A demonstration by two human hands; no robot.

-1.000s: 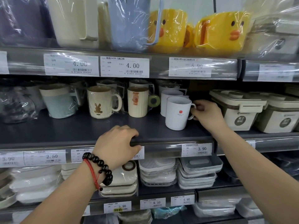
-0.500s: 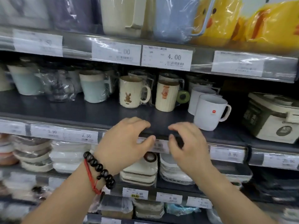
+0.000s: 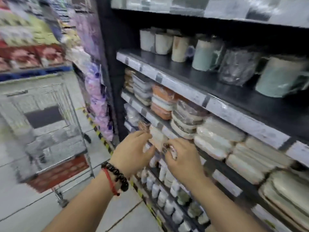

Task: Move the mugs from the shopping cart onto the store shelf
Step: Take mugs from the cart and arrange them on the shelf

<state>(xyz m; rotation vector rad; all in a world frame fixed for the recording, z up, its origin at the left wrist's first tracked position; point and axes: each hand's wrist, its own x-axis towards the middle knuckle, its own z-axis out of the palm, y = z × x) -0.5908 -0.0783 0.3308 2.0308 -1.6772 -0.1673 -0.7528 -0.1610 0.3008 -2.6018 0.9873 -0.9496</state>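
The mugs point(image 3: 207, 54) stood in a row on the dark shelf point(image 3: 250, 101). Below the shelf, the left hand point(image 3: 133, 153) and right hand point(image 3: 184, 158) were close together, fingers loose, holding nothing. The cart point(image 3: 50, 124) stood far left of the shelf.

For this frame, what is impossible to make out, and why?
- Shopping cart, head view: motion blur smears the basket; whether mugs remain inside cannot be told.
- Price labels on the shelf edge: blurred, unreadable.
- Mugs on the shelf: prints and handles smeared; the rightmost is cut by the frame edge.
- Left hand and right hand: fingertips blurred; whether either holds anything is unclear.
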